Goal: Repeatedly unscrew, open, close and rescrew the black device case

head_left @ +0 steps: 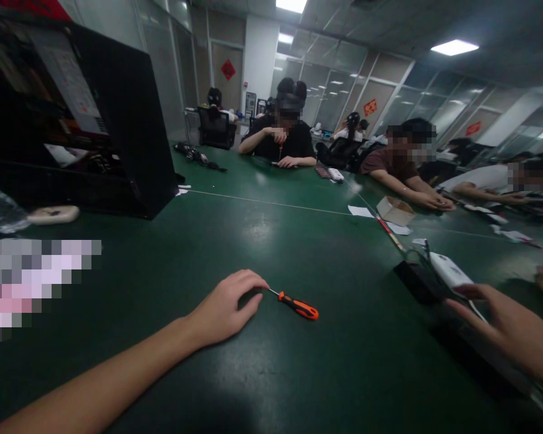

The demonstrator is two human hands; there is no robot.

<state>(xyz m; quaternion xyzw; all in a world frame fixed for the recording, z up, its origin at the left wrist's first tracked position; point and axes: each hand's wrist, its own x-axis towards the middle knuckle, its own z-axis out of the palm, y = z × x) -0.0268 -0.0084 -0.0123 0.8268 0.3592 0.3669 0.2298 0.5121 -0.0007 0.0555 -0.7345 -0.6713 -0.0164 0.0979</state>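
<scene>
Left hand (226, 308) is resting on the table, loosely curled, thumb and forefinger parted, forefinger meeting the tip of the screwdriver's thin metal shaft. Screwdriver (298, 306) is lying flat just beside it, its contoured handle showing orange and black. Right hand (509, 325) is bending beside a smooth white slab (450, 269); cannot tell its grip. Green table (253, 235) is gleaming dully; beyond, a boxy black case (131, 120) is standing left, a pale open box (396, 212) sitting right.
</scene>
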